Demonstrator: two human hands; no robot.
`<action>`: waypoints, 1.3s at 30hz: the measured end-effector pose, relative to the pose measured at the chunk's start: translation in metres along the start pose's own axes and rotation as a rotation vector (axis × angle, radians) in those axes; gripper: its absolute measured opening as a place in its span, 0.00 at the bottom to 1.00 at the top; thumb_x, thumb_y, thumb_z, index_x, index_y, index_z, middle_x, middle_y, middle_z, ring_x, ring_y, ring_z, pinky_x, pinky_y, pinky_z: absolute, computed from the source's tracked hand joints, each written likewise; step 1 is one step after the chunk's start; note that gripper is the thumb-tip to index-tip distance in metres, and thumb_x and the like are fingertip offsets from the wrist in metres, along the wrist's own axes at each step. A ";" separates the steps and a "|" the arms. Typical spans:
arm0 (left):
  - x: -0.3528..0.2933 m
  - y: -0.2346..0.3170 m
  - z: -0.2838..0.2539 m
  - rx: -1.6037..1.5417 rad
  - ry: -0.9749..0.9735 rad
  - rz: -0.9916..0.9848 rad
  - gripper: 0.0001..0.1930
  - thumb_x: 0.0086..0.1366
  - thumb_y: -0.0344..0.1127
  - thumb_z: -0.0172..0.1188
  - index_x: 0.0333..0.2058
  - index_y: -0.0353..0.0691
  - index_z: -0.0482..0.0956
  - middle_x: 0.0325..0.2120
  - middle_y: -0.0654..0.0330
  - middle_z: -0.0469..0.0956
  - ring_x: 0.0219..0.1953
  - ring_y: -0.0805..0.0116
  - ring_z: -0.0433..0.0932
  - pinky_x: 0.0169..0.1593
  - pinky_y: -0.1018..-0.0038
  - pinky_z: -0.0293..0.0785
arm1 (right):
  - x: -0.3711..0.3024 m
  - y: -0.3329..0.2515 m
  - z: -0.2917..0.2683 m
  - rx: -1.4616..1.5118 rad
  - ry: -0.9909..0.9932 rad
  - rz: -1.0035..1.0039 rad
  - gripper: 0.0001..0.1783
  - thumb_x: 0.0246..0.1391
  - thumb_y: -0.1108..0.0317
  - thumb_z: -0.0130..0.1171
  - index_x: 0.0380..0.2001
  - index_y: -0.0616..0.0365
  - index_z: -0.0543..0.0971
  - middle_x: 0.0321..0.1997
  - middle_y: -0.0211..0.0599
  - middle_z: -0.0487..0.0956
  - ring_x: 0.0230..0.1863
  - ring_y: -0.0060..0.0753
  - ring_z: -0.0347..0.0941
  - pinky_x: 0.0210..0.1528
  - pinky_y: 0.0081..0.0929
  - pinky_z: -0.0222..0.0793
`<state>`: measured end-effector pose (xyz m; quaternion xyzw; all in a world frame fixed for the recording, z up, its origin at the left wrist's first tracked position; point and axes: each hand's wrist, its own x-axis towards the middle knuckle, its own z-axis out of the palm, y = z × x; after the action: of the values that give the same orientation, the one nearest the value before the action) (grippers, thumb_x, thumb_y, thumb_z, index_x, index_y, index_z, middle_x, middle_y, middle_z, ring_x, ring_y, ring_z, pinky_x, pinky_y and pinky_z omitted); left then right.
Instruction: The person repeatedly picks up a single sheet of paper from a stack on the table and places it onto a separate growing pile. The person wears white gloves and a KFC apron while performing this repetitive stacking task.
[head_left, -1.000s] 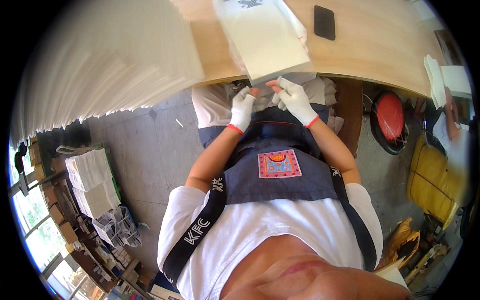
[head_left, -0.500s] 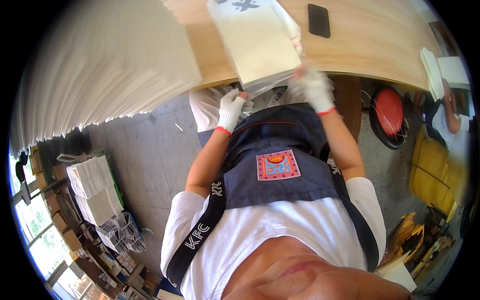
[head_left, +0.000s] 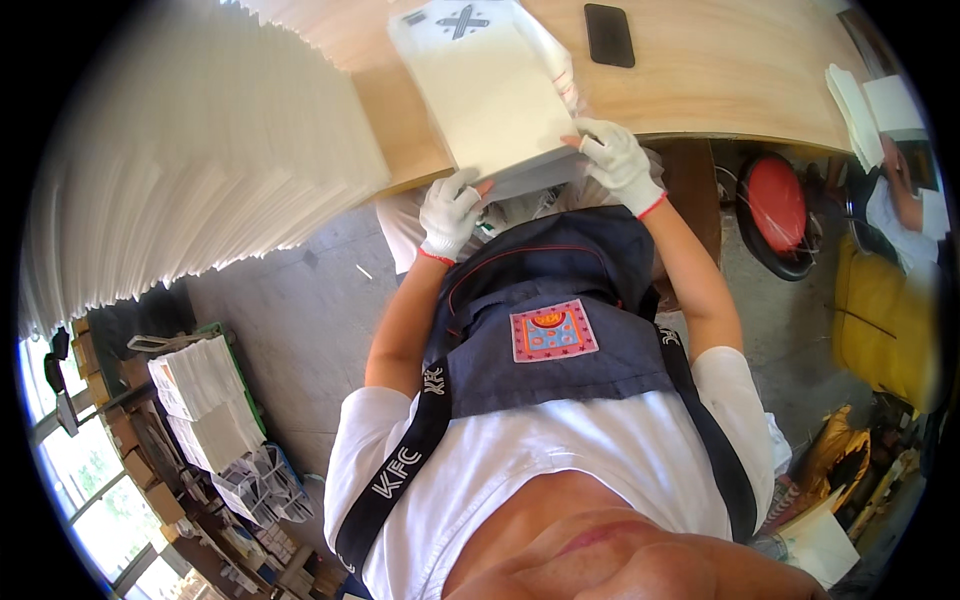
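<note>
Cream stack [head_left: 495, 110] has left hand [head_left: 449, 212] and right hand [head_left: 617, 165] at its near corners, grips unclear, tabletop [head_left: 720, 80] stretching rightward.

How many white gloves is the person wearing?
2. One glove is on the left hand, at the near left corner of the pale stack; the other glove is on the right hand, at the near right corner. Neither is hidden.

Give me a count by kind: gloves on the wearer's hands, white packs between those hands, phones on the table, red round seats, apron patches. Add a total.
White gloves: 2
White pack: 1
Black smartphone: 1
Red round seat: 1
Square apron patch: 1
Total: 6
</note>
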<state>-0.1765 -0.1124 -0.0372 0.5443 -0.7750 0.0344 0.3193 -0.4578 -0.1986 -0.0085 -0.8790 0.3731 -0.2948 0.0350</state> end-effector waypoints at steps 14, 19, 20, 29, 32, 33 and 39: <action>-0.002 0.021 -0.020 -1.249 0.191 -1.125 0.06 0.62 0.32 0.55 0.34 0.38 0.68 0.22 0.64 0.71 0.18 0.78 0.70 0.23 0.82 0.70 | -0.025 -0.023 0.039 1.075 -0.036 1.286 0.21 0.58 0.46 0.44 0.27 0.53 0.72 0.19 0.25 0.70 0.13 0.19 0.60 0.15 0.21 0.57; 0.062 0.073 -0.131 -0.749 0.004 -0.723 0.09 0.54 0.32 0.64 0.32 0.37 0.74 0.22 0.66 0.73 0.24 0.77 0.71 0.28 0.78 0.69 | -0.012 -0.044 0.032 1.779 -0.135 1.020 0.08 0.59 0.61 0.49 0.32 0.51 0.73 0.20 0.21 0.71 0.18 0.15 0.67 0.14 0.16 0.58; 0.069 0.075 -0.156 -0.535 -0.033 -0.448 0.11 0.51 0.33 0.65 0.31 0.38 0.74 0.22 0.64 0.73 0.24 0.74 0.72 0.28 0.77 0.69 | 0.001 -0.068 0.021 1.851 -0.027 1.084 0.06 0.59 0.61 0.50 0.33 0.48 0.72 0.19 0.20 0.71 0.13 0.14 0.64 0.09 0.15 0.53; 0.165 0.108 -0.392 -0.501 0.744 -0.016 0.19 0.57 0.28 0.55 0.48 0.35 0.67 0.27 0.64 0.73 0.21 0.75 0.71 0.23 0.83 0.67 | 0.242 -0.164 -0.176 1.121 0.116 0.058 0.11 0.59 0.61 0.45 0.40 0.54 0.72 0.30 0.22 0.71 0.26 0.17 0.66 0.28 0.18 0.64; 0.164 0.049 -0.491 -0.307 0.684 -0.017 0.16 0.64 0.38 0.50 0.46 0.35 0.73 0.33 0.62 0.75 0.32 0.76 0.73 0.34 0.78 0.71 | 0.361 -0.223 -0.195 1.206 0.006 -0.205 0.10 0.58 0.60 0.47 0.30 0.53 0.71 0.21 0.25 0.69 0.19 0.20 0.63 0.19 0.21 0.59; 0.165 0.031 -0.509 -0.139 0.649 -0.149 0.17 0.64 0.38 0.48 0.48 0.35 0.72 0.37 0.61 0.75 0.33 0.75 0.75 0.35 0.79 0.71 | 0.385 -0.251 -0.184 1.523 -0.139 -0.017 0.15 0.58 0.56 0.47 0.21 0.51 0.69 0.13 0.25 0.67 0.09 0.19 0.57 0.09 0.18 0.52; 0.148 -0.043 -0.512 0.375 0.335 -0.275 0.21 0.65 0.48 0.46 0.46 0.37 0.75 0.47 0.59 0.74 0.48 0.70 0.73 0.51 0.76 0.67 | 0.382 -0.269 -0.198 1.026 -0.309 0.009 0.14 0.55 0.58 0.52 0.20 0.53 0.72 0.11 0.29 0.69 0.08 0.20 0.59 0.08 0.21 0.54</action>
<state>0.0654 -0.0464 0.4356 0.6804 -0.6105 0.2231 0.3385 -0.1854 -0.2321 0.4182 -0.7805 0.1755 -0.3064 0.5160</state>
